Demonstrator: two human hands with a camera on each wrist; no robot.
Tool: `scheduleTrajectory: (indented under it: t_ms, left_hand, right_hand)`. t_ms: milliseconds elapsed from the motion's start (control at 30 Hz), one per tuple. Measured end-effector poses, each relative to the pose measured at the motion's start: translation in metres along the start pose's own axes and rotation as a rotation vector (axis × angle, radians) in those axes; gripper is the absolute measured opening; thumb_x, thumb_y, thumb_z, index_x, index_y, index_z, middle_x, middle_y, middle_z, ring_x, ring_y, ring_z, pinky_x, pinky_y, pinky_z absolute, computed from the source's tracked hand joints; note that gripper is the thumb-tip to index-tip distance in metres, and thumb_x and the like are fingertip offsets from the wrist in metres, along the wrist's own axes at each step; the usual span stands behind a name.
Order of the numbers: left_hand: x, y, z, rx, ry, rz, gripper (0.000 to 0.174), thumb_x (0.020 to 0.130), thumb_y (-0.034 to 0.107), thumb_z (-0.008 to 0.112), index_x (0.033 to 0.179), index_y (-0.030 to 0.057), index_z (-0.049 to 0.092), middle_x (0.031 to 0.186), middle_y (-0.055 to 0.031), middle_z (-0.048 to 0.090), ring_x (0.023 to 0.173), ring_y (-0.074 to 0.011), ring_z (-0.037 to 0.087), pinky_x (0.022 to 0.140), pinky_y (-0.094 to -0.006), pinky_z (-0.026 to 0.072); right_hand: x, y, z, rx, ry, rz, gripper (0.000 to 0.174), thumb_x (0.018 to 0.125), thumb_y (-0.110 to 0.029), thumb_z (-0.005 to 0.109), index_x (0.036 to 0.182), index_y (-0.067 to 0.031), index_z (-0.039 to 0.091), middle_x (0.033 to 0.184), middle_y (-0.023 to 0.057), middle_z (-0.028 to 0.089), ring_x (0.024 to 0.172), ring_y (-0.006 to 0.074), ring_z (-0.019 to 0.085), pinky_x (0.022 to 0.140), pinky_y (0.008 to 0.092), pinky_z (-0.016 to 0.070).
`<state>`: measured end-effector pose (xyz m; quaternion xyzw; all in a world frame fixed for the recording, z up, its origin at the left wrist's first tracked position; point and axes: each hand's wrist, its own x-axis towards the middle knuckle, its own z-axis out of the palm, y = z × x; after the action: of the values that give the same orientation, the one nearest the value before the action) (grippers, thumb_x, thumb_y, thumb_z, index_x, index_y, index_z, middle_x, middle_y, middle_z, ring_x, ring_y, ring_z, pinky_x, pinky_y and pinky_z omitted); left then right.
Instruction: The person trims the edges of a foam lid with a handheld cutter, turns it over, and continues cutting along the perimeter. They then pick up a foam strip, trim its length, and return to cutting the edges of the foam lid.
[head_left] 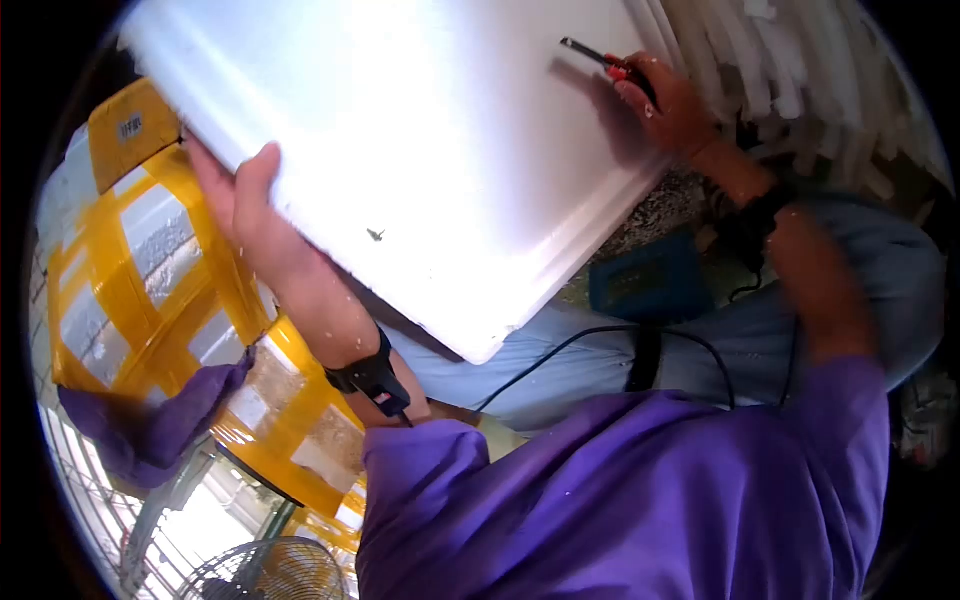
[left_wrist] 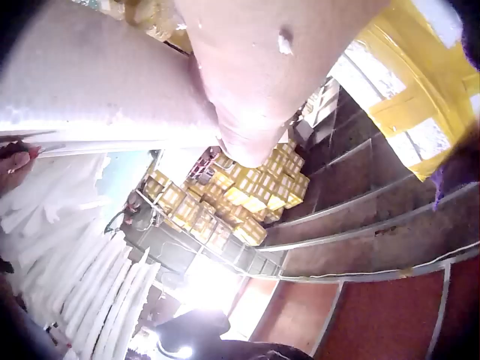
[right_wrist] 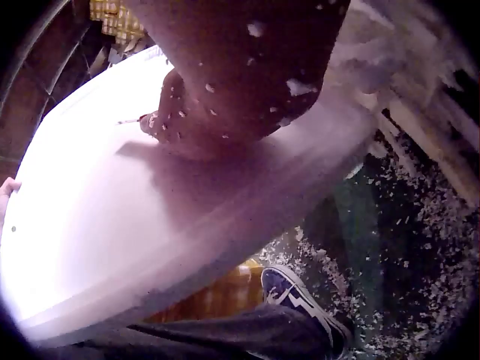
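Observation:
A large white foam lid (head_left: 420, 150) with a raised rim lies tilted across the person's lap in the head view. The left hand (head_left: 262, 220) grips its left edge, thumb over the rim and fingers along the outer side. In the right hand (head_left: 672, 108) is a red-and-black utility knife (head_left: 592, 53), held over the lid's right part with the blade pointing away to the left. The right wrist view shows the blade (right_wrist: 129, 121) just above the white surface, beside the hand's shadow. A small dark speck (head_left: 375, 235) marks the lid. Foam crumbs cling to both arms.
Foam boxes wrapped in yellow tape (head_left: 150, 260) are stacked at the left, with a purple cloth (head_left: 150, 440) over them. A fan (head_left: 260, 575) stands below. White foam strips (head_left: 780, 70) lie at upper right. Foam crumbs litter the floor near a shoe (right_wrist: 300, 304).

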<state>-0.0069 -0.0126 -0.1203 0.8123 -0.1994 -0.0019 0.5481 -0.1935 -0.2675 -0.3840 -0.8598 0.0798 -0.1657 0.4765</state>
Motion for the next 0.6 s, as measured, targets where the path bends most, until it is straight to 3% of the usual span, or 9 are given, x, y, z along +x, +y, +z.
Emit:
scheduleTrajectory:
  t_ms: [67, 167, 267, 367, 433, 500, 567, 600]
  left_hand:
    - [-0.004, 0.006, -0.002, 0.074, 0.065, 0.029, 0.096, 0.070, 0.015, 0.060, 0.159, 0.0018, 0.026, 0.149, -0.0312, 0.041, 0.133, -0.0442, 0.047, 0.116, -0.0466, 0.0377]
    - [-0.013, 0.015, -0.001, 0.127, 0.138, -0.040, 0.097, 0.071, 0.018, 0.058, 0.160, 0.0046, 0.024, 0.152, -0.0303, 0.038, 0.136, -0.0456, 0.045, 0.116, -0.0488, 0.0390]
    - [-0.010, 0.021, 0.000, 0.127, 0.181, -0.083, 0.095, 0.071, 0.016, 0.056, 0.160, 0.0044, 0.024, 0.153, -0.0300, 0.037, 0.136, -0.0444, 0.046, 0.113, -0.0499, 0.0415]
    - [-0.008, 0.031, -0.002, 0.094, 0.120, -0.050, 0.094, 0.072, 0.015, 0.055, 0.160, 0.0040, 0.025, 0.152, -0.0301, 0.039, 0.134, -0.0431, 0.048, 0.111, -0.0495, 0.0438]
    - [-0.009, 0.040, -0.002, 0.040, 0.088, -0.075, 0.086, 0.079, 0.011, 0.059, 0.159, 0.0033, 0.027, 0.147, -0.0315, 0.045, 0.132, -0.0407, 0.050, 0.109, -0.0472, 0.0446]
    - [-0.012, 0.051, -0.005, -0.024, 0.012, -0.109, 0.078, 0.087, 0.003, 0.061, 0.158, 0.0026, 0.028, 0.142, -0.0313, 0.050, 0.130, -0.0378, 0.053, 0.109, -0.0446, 0.0447]
    - [-0.015, 0.049, -0.003, 0.033, 0.007, -0.115, 0.077, 0.089, 0.006, 0.067, 0.158, 0.0041, 0.030, 0.133, -0.0319, 0.057, 0.121, -0.0352, 0.060, 0.102, -0.0434, 0.0508]
    - [-0.018, 0.055, 0.003, 0.079, -0.015, -0.163, 0.077, 0.090, 0.009, 0.067, 0.157, 0.0048, 0.031, 0.131, -0.0320, 0.058, 0.118, -0.0349, 0.062, 0.100, -0.0432, 0.0524]
  right_hand:
    - [0.000, 0.001, -0.001, 0.011, -0.011, 0.081, 0.033, 0.104, -0.032, 0.055, 0.119, -0.0030, 0.058, 0.100, 0.0212, 0.064, 0.091, 0.0393, 0.063, 0.079, 0.0434, 0.0491]
    - [0.005, -0.001, -0.003, 0.012, 0.009, 0.045, 0.032, 0.104, -0.032, 0.054, 0.116, -0.0025, 0.059, 0.098, 0.0211, 0.064, 0.088, 0.0383, 0.063, 0.078, 0.0435, 0.0489]
    - [0.010, -0.009, -0.003, 0.041, 0.018, 0.090, 0.032, 0.105, -0.031, 0.053, 0.114, -0.0014, 0.060, 0.096, 0.0190, 0.065, 0.086, 0.0308, 0.064, 0.075, 0.0401, 0.0487]
    - [0.020, -0.034, 0.000, 0.193, 0.016, 0.264, 0.041, 0.106, -0.043, 0.050, 0.107, -0.0036, 0.062, 0.083, 0.0123, 0.065, 0.072, 0.0249, 0.063, 0.066, 0.0395, 0.0509]
    - [0.021, -0.054, 0.013, 0.332, 0.124, 0.319, 0.042, 0.107, -0.043, 0.049, 0.100, -0.0037, 0.061, 0.078, 0.0091, 0.060, 0.071, 0.0197, 0.058, 0.065, 0.0363, 0.0496]
    - [0.026, -0.084, -0.002, 0.652, -0.031, 0.448, 0.041, 0.107, -0.042, 0.049, 0.101, -0.0032, 0.061, 0.079, 0.0078, 0.058, 0.073, 0.0166, 0.055, 0.066, 0.0349, 0.0466]
    - [0.029, -0.120, -0.029, 0.467, -0.099, 0.531, 0.040, 0.107, -0.040, 0.048, 0.103, -0.0021, 0.059, 0.082, 0.0067, 0.056, 0.076, 0.0150, 0.052, 0.067, 0.0342, 0.0432]
    - [0.023, -0.112, -0.028, 0.632, -0.142, 0.664, 0.038, 0.106, -0.039, 0.049, 0.104, -0.0011, 0.056, 0.084, 0.0073, 0.056, 0.075, 0.0157, 0.051, 0.069, 0.0344, 0.0426]
